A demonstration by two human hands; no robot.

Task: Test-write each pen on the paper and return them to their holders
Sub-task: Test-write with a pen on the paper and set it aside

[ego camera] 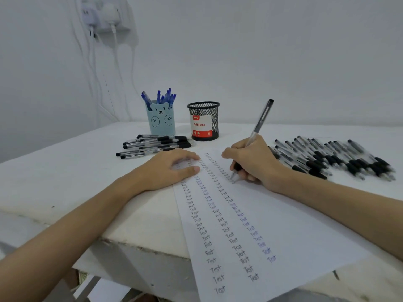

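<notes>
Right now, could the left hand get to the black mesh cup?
Probably yes: the left hand lies flat on the paper, holding nothing, and only loose black pens lie beside the path to the mesh cup.

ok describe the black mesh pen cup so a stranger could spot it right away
At the back of the white table, two holders stand side by side. The black mesh cup is the right one, beside the blue bear holder. It alone carries a red and white "Ball Pens" label.

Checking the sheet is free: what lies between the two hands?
Head view: only the paper with its "Test" columns lies between the left hand and right hand.
</notes>
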